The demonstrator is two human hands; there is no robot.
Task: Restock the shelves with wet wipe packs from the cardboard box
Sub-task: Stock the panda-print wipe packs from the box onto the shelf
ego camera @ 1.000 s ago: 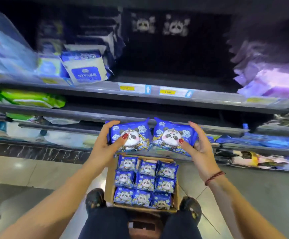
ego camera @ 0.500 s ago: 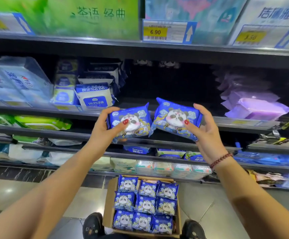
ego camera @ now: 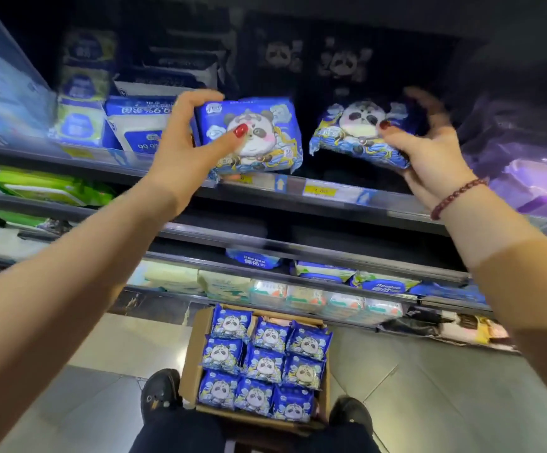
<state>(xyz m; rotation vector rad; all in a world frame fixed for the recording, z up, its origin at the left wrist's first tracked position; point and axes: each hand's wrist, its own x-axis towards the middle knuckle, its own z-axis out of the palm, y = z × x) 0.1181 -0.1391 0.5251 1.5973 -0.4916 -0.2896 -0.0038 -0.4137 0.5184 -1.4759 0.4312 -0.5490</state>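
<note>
Down on the floor the cardboard box (ego camera: 189, 361) sits between two shoes (ego camera: 159, 390), holding nine panda wet wipe packs (ego camera: 262, 364) in three rows of three. Since half a second ago both hands went up and forward: the two held packs, then out in front of the shelf edge, are now over the shelf (ego camera: 393, 207) lip, above the price tags (ego camera: 319, 191). Left hand (ego camera: 180, 148) grips left pack (ego camera: 259, 138), thumb on the panda face, fingers curled over its top edge. Right hand (ego camera: 429, 152) holds right pack (ego camera: 357, 132), tilted, thumb on its face, palm under the corner; its fingers are motion-blurred, spread behind it.
</note>
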